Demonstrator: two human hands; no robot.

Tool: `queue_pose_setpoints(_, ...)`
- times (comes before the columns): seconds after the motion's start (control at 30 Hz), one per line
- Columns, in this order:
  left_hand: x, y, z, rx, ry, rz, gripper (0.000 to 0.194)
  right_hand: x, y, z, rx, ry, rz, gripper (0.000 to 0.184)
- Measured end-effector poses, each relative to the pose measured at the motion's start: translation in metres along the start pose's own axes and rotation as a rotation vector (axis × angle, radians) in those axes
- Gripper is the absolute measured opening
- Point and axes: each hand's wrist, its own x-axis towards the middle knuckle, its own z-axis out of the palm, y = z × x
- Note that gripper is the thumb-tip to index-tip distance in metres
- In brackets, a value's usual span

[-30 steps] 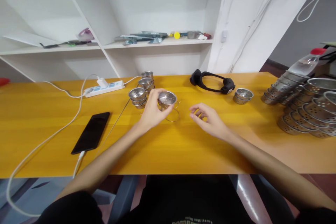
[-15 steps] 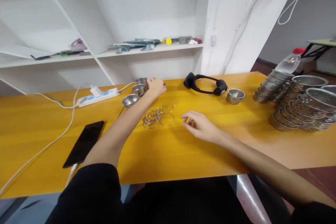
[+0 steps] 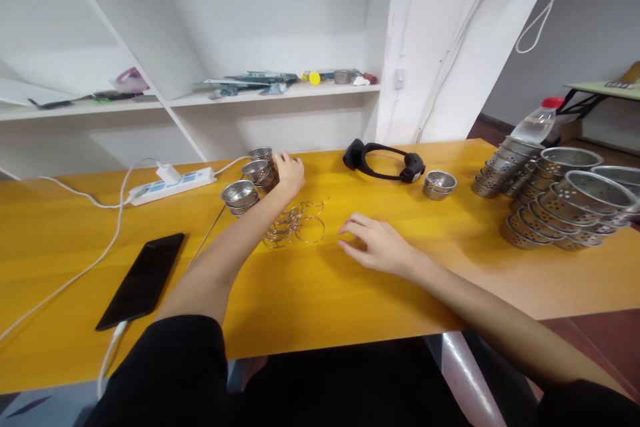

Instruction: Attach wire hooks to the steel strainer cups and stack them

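Observation:
Beside the small perforated metal cups at the back left, my left hand [image 3: 291,172] is open with its fingers apart. Its fingertips are close to the rear cup [image 3: 261,154]; whether they touch it I cannot tell. Another stacked cup [image 3: 258,170] and a front stack [image 3: 239,194] stand to its left. A loose tangle of thin metal wire rings [image 3: 291,223] lies on the table, partly behind my left forearm. Right of the rings, my right hand [image 3: 383,247] hovers low over the table, open, thumb and fingers apart, holding nothing.
A black headset with a strap [image 3: 384,161] lies at the back, with a small stacked cup [image 3: 440,184] beside it. Tall stacks of perforated cups [image 3: 565,200] and a bottle [image 3: 535,125] are at right. A phone [image 3: 143,280], cables and a power strip [image 3: 173,187] occupy the left.
My left hand has shifted slightly toward the cups and its fingers have spread; the small dark thing at its fingertips no longer shows. My right hand stays by the rings. The view has turned slightly.

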Motion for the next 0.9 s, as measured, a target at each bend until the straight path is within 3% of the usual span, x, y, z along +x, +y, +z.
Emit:
queue_pose_setpoints(0.13,-0.028,0.017,-0.002,0.024,0.156,0.048,0.050,0.006,0.019,-0.026,-0.296,0.169,0.081,0.026)
queue_pose_setpoints(0.23,-0.069,0.032,0.000,-0.070,0.328,0.284,0.037,0.005,0.050,-0.058,-0.527,0.314,0.301,0.032)
queue_pose_setpoints(0.3,-0.099,0.040,0.002,-0.171,0.370,0.398,0.035,-0.001,0.073,-0.079,-0.650,0.348,0.501,0.034)
queue_pose_setpoints(0.4,-0.140,0.049,0.008,-0.291,0.375,0.513,0.030,-0.012,0.101,-0.098,-0.745,0.274,0.765,0.039)
queue_pose_setpoints(0.5,-0.167,0.053,0.019,-0.387,0.375,0.586,0.026,-0.016,0.116,-0.101,-0.725,0.141,0.860,0.037)
queue_pose_setpoints(0.67,-0.181,0.055,0.036,-0.532,0.377,0.689,0.023,-0.010,0.123,-0.094,-0.651,0.069,0.875,0.029)
queue_pose_setpoints(0.9,-0.178,0.056,0.036,-0.632,0.364,0.737,0.021,-0.009,0.133,-0.093,-0.620,0.071,0.890,0.029)
